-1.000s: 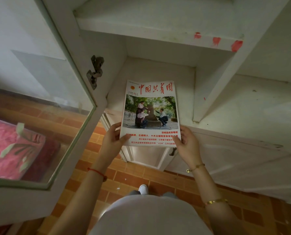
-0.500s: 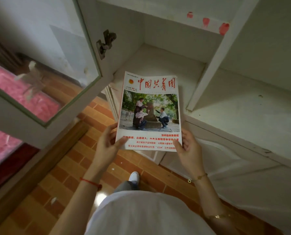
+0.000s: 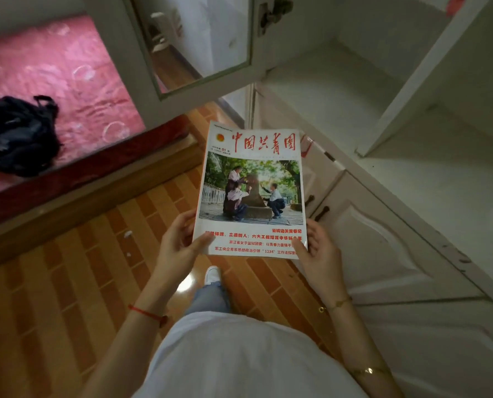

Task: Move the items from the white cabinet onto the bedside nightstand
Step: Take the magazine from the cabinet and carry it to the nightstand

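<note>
Both hands are gripping one magazine (image 3: 252, 193) by its lower corners, holding it in the air above the floor (image 3: 75, 282), clear of the cabinet (image 3: 412, 116) and just beside its lower doors. The left hand (image 3: 179, 248) is pinching the lower left corner, thumb lying across the cover and fingers curling behind the edge. The right hand (image 3: 320, 254) is pinching the lower right corner the same way, thumb on the cover. The cover is facing up, showing red characters along the top edge and a photograph of people around a stone. The cabinet's glass door (image 3: 199, 44) is standing open above the magazine's top edge. At the left a bed (image 3: 75, 81) with a pink cover is carrying a black bag (image 3: 18, 136) near its front edge. A white shoe (image 3: 212, 274) is showing on the floor below the magazine.
</note>
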A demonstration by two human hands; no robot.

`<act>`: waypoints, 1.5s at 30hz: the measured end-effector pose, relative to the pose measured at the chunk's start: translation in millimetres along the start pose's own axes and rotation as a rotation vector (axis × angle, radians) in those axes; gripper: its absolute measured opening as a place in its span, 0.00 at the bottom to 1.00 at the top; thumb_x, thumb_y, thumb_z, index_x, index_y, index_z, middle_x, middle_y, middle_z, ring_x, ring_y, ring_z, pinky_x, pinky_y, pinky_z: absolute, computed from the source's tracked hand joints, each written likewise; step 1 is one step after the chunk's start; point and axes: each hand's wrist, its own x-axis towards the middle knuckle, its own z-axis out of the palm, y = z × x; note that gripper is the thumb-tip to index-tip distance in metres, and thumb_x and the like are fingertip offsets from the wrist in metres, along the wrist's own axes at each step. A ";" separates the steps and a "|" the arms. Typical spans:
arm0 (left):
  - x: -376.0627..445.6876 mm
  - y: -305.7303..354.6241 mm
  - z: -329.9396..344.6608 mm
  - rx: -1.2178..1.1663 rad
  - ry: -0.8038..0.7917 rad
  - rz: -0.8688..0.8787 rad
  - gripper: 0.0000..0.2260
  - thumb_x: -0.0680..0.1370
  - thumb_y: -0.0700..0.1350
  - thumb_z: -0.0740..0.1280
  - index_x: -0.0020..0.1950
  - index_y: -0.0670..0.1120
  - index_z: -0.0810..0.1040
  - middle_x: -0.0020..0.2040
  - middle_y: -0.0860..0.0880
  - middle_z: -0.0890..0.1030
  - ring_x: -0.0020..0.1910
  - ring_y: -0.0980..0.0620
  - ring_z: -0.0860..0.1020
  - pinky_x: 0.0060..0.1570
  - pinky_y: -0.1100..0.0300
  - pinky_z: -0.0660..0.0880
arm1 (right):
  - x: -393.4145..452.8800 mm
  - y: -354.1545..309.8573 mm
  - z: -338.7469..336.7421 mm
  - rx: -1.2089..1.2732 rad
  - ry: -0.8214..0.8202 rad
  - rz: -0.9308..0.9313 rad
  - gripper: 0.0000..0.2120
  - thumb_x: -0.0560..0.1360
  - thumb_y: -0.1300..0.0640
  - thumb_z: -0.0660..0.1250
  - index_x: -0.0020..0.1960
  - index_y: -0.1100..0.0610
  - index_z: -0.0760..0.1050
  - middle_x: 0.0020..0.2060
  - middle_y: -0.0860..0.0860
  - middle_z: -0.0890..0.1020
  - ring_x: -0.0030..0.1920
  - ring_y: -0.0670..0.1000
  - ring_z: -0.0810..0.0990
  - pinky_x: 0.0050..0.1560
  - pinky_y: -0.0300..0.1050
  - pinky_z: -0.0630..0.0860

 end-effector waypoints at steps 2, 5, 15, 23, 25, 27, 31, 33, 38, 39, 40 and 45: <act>-20.3 -7.2 -10.2 -0.020 0.051 -0.014 0.19 0.77 0.34 0.68 0.65 0.47 0.72 0.49 0.51 0.85 0.49 0.51 0.85 0.42 0.61 0.82 | -9.0 0.1 7.1 -0.011 -0.054 0.003 0.17 0.77 0.63 0.66 0.61 0.48 0.69 0.50 0.35 0.77 0.49 0.36 0.80 0.44 0.32 0.79; -47.9 -18.0 -25.8 -0.032 0.130 -0.039 0.18 0.77 0.36 0.69 0.65 0.48 0.72 0.52 0.51 0.85 0.49 0.54 0.85 0.42 0.61 0.82 | -21.1 -0.8 20.4 -0.014 -0.136 0.003 0.17 0.77 0.63 0.66 0.61 0.47 0.69 0.49 0.35 0.77 0.49 0.37 0.80 0.44 0.32 0.79; -109.1 -45.4 -84.3 -0.057 0.392 -0.067 0.21 0.76 0.36 0.69 0.68 0.47 0.71 0.54 0.51 0.84 0.51 0.52 0.84 0.43 0.60 0.82 | -42.6 -18.2 81.0 -0.036 -0.377 -0.046 0.17 0.77 0.61 0.66 0.60 0.45 0.68 0.50 0.36 0.77 0.47 0.31 0.79 0.44 0.31 0.79; -135.5 -53.7 -124.8 -0.114 0.600 -0.083 0.22 0.77 0.36 0.69 0.69 0.46 0.71 0.54 0.49 0.85 0.51 0.50 0.85 0.43 0.58 0.83 | -36.2 -36.2 138.4 -0.061 -0.574 -0.115 0.19 0.76 0.61 0.67 0.65 0.49 0.69 0.55 0.45 0.79 0.54 0.42 0.81 0.47 0.37 0.81; -142.4 -54.4 -134.2 -0.114 0.662 -0.086 0.21 0.77 0.36 0.69 0.68 0.48 0.71 0.54 0.51 0.84 0.51 0.53 0.84 0.43 0.60 0.82 | -33.2 -43.0 154.6 -0.074 -0.638 -0.133 0.20 0.76 0.61 0.67 0.66 0.50 0.69 0.57 0.46 0.79 0.55 0.43 0.80 0.48 0.38 0.81; -147.8 -55.5 -144.1 -0.124 0.738 -0.080 0.21 0.77 0.36 0.69 0.67 0.50 0.71 0.52 0.53 0.84 0.50 0.57 0.84 0.42 0.63 0.81 | -29.8 -51.7 173.2 -0.082 -0.707 -0.163 0.20 0.76 0.61 0.67 0.66 0.50 0.68 0.57 0.46 0.79 0.56 0.43 0.80 0.48 0.37 0.81; -156.6 -64.0 -170.4 -0.160 0.877 -0.096 0.20 0.77 0.35 0.69 0.66 0.49 0.72 0.48 0.56 0.85 0.48 0.56 0.85 0.42 0.63 0.81 | -24.6 -68.0 215.5 -0.113 -0.842 -0.224 0.20 0.77 0.62 0.66 0.67 0.52 0.68 0.57 0.47 0.80 0.54 0.40 0.80 0.46 0.33 0.79; -159.1 -69.7 -187.2 -0.175 0.935 -0.099 0.21 0.77 0.34 0.69 0.67 0.47 0.72 0.48 0.56 0.86 0.50 0.53 0.85 0.46 0.59 0.82 | -23.2 -76.7 241.3 -0.145 -0.903 -0.256 0.20 0.77 0.61 0.66 0.67 0.52 0.68 0.55 0.45 0.80 0.53 0.38 0.80 0.45 0.32 0.79; -165.4 -78.0 -240.4 -0.256 1.085 -0.093 0.19 0.77 0.31 0.67 0.63 0.48 0.71 0.41 0.62 0.85 0.44 0.61 0.84 0.41 0.67 0.80 | -29.7 -94.9 324.3 -0.210 -1.001 -0.374 0.19 0.76 0.62 0.68 0.65 0.52 0.69 0.53 0.44 0.81 0.51 0.40 0.81 0.47 0.37 0.80; -167.9 -78.7 -254.1 -0.266 1.114 -0.090 0.19 0.77 0.31 0.67 0.63 0.48 0.72 0.42 0.61 0.85 0.44 0.61 0.84 0.40 0.67 0.79 | -33.1 -99.7 343.5 -0.216 -1.021 -0.389 0.19 0.76 0.62 0.68 0.65 0.52 0.70 0.53 0.44 0.81 0.51 0.40 0.81 0.47 0.37 0.80; -170.6 -79.4 -269.1 -0.275 1.144 -0.087 0.19 0.77 0.31 0.67 0.63 0.48 0.72 0.43 0.59 0.85 0.45 0.60 0.84 0.40 0.67 0.79 | -37.2 -105.1 363.4 -0.223 -1.038 -0.404 0.19 0.76 0.61 0.68 0.65 0.52 0.70 0.53 0.43 0.81 0.51 0.40 0.81 0.47 0.37 0.80; -189.8 -81.4 -362.6 -0.289 1.259 -0.106 0.20 0.77 0.32 0.68 0.65 0.49 0.71 0.45 0.58 0.85 0.44 0.59 0.84 0.39 0.65 0.80 | -68.8 -144.5 473.2 -0.214 -1.129 -0.474 0.18 0.76 0.64 0.67 0.64 0.54 0.71 0.52 0.46 0.81 0.51 0.41 0.81 0.45 0.29 0.77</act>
